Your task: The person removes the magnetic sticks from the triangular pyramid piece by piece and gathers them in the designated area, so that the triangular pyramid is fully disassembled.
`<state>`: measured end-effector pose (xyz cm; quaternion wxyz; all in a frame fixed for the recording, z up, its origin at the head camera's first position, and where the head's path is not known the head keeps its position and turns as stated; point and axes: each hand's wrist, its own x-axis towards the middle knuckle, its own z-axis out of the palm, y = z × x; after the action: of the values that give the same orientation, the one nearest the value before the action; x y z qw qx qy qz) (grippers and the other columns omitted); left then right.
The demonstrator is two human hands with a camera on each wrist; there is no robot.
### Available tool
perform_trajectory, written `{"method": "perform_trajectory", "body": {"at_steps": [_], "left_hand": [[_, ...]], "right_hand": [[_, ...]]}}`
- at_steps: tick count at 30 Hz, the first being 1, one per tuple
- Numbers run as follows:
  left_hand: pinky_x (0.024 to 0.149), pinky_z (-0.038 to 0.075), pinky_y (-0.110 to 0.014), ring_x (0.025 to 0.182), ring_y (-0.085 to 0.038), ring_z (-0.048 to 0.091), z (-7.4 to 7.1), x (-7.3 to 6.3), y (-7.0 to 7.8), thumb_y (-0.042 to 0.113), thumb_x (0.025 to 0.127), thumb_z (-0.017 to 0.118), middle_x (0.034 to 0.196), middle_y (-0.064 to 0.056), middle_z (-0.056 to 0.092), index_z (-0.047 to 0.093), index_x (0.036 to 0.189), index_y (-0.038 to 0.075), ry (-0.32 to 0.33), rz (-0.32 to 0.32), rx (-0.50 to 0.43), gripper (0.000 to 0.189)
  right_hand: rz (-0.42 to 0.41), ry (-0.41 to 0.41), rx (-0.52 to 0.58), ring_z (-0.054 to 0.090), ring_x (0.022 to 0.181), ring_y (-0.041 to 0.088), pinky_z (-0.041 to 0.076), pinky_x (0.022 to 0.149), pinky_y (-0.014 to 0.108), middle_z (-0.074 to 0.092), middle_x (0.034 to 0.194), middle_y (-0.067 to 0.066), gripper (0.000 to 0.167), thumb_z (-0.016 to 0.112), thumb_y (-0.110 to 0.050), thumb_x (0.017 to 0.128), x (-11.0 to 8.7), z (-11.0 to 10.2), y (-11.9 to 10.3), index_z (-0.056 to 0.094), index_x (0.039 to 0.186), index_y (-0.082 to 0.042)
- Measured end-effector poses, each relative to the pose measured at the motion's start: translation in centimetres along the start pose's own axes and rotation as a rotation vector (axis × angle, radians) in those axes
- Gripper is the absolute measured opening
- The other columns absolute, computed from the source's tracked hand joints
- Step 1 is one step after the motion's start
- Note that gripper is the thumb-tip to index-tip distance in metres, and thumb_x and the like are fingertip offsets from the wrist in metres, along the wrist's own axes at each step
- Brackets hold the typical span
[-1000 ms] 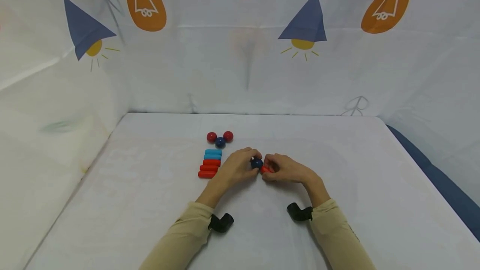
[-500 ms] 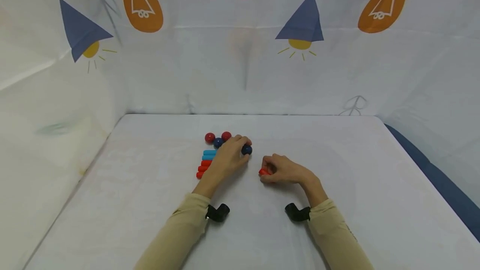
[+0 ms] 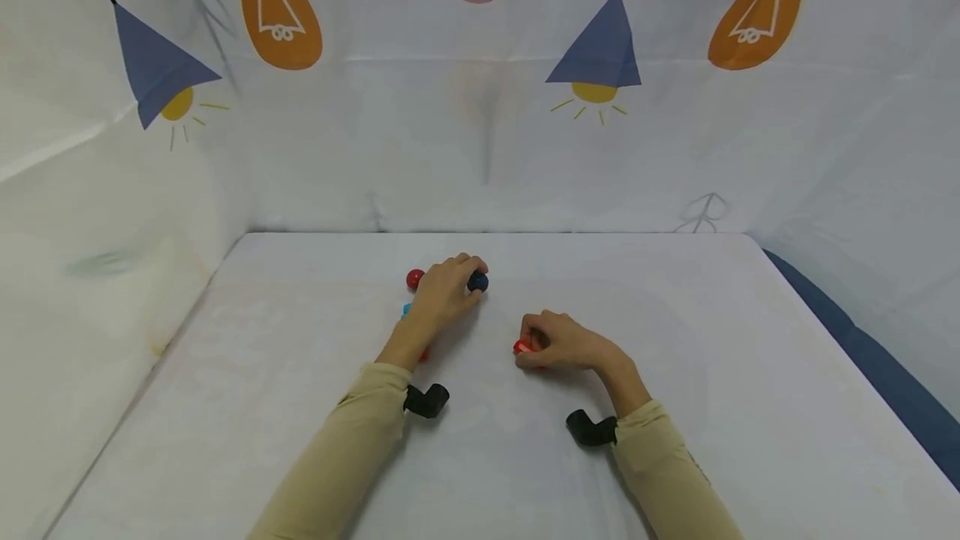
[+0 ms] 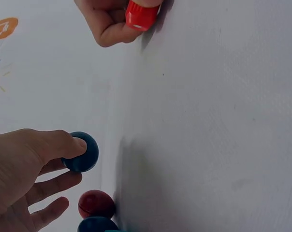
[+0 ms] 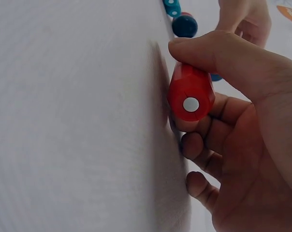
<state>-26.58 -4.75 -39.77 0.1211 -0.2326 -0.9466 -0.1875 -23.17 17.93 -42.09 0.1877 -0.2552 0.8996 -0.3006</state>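
My left hand (image 3: 441,294) pinches a dark blue ball (image 4: 86,157) between thumb and fingers, above the other small pieces. Close below it in the left wrist view are a red ball (image 4: 96,204) and another dark blue ball (image 4: 95,224). Over the middle of the table, my right hand (image 3: 567,344) grips a short red rod (image 5: 191,92) with a round pale tip at its end. My left hand and forearm hide most of a row of rods; a bit of light blue rod (image 3: 407,308) and a bit of red rod (image 3: 425,354) peek out.
A red ball (image 3: 415,279) lies just left of my left hand. The white table (image 3: 675,315) runs back to a white cloth (image 3: 412,148) printed with lamps and bulbs. Each wrist carries a black mount (image 3: 590,429).
My left hand has carried the dark blue ball away from the red rod, back and to the left, over the other pieces. My right hand has stayed nearly still, holding the rod.
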Motion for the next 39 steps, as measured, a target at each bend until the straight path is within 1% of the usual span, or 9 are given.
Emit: {"method": "perform_trajectory", "body": {"at_steps": [2, 8, 16, 22, 26, 30, 34, 39], "left_hand": [[0.081, 0.051, -0.041, 0.095, -0.026, 0.065, 0.1, 0.1, -0.3, 0.014, 0.083, 0.070, 0.107, -0.006, 0.067, 0.063, 0.110, 0.013, 0.000, -0.006, 0.010, 0.028], [0.089, 0.047, -0.047, 0.101, -0.026, 0.063, 0.3, 0.6, -0.8, 0.015, 0.084, 0.070, 0.111, -0.004, 0.067, 0.063, 0.111, 0.015, -0.012, -0.036, 0.039, 0.029], [0.094, 0.042, -0.050, 0.104, -0.027, 0.062, 0.5, 1.0, -1.3, 0.015, 0.084, 0.070, 0.113, -0.004, 0.067, 0.062, 0.112, 0.016, -0.057, -0.056, 0.038, 0.029], [0.095, 0.042, -0.051, 0.106, -0.027, 0.061, 1.0, 1.1, -1.8, 0.015, 0.085, 0.069, 0.115, -0.004, 0.066, 0.061, 0.114, 0.016, -0.086, -0.052, 0.055, 0.030], [0.097, 0.040, -0.052, 0.108, -0.027, 0.060, 1.2, 1.2, -2.0, 0.015, 0.086, 0.068, 0.116, -0.004, 0.065, 0.060, 0.115, 0.016, -0.096, -0.054, 0.042, 0.030], [0.099, 0.039, -0.052, 0.114, -0.027, 0.058, 1.0, 1.1, -2.0, 0.015, 0.086, 0.068, 0.123, -0.005, 0.063, 0.058, 0.122, 0.016, -0.104, -0.054, 0.043, 0.037], [0.104, 0.036, -0.052, 0.122, -0.027, 0.053, 0.7, 0.7, -1.8, 0.016, 0.086, 0.068, 0.131, -0.005, 0.058, 0.053, 0.129, 0.017, -0.090, -0.048, 0.044, 0.046], [0.106, 0.033, -0.053, 0.123, -0.027, 0.052, 0.0, -0.3, -1.4, 0.018, 0.086, 0.069, 0.132, -0.004, 0.057, 0.053, 0.129, 0.017, -0.003, -0.035, -0.002, 0.046]], "right_hand": [[-0.003, 0.001, -0.005, 0.046, 0.071, 0.013, 0.036, 0.063, 0.026, 0.051, 0.078, 0.001, 0.020, 0.071, -0.031, 0.080, 0.0, 0.0, 0.1, 0.058, 0.087, -0.017], [0.011, 0.003, -0.016, 0.047, 0.070, 0.012, 0.037, 0.063, 0.025, 0.051, 0.077, -0.001, 0.018, 0.071, -0.030, 0.080, 0.1, 0.1, 0.1, 0.057, 0.086, -0.020], [0.006, -0.002, 0.005, 0.048, 0.065, 0.011, 0.038, 0.060, 0.024, 0.052, 0.074, -0.002, 0.018, 0.071, -0.029, 0.080, 0.1, 0.2, 0.0, 0.057, 0.085, -0.019], [-0.009, 0.004, -0.007, 0.048, 0.064, 0.010, 0.038, 0.059, 0.024, 0.051, 0.073, -0.003, 0.017, 0.070, -0.029, 0.081, 0.0, 0.3, 0.0, 0.056, 0.084, -0.019], [-0.006, 0.008, -0.023, 0.047, 0.066, 0.010, 0.037, 0.060, 0.024, 0.051, 0.073, -0.003, 0.015, 0.069, -0.028, 0.080, 0.0, 0.3, 0.0, 0.056, 0.083, -0.020], [0.006, 0.006, -0.033, 0.047, 0.068, 0.012, 0.037, 0.062, 0.025, 0.051, 0.075, -0.002, 0.016, 0.069, -0.029, 0.081, 0.0, 0.3, -0.1, 0.056, 0.084, -0.021], [0.033, 0.003, -0.034, 0.046, 0.072, 0.014, 0.036, 0.063, 0.027, 0.051, 0.077, -0.001, 0.018, 0.069, -0.033, 0.081, 0.0, 0.2, 0.0, 0.056, 0.085, -0.022], [0.028, -0.007, 0.000, 0.046, 0.072, 0.013, 0.037, 0.065, 0.027, 0.050, 0.076, -0.003, 0.021, 0.069, -0.038, 0.083, 0.0, 0.0, 0.3, 0.057, 0.089, -0.022]]}}
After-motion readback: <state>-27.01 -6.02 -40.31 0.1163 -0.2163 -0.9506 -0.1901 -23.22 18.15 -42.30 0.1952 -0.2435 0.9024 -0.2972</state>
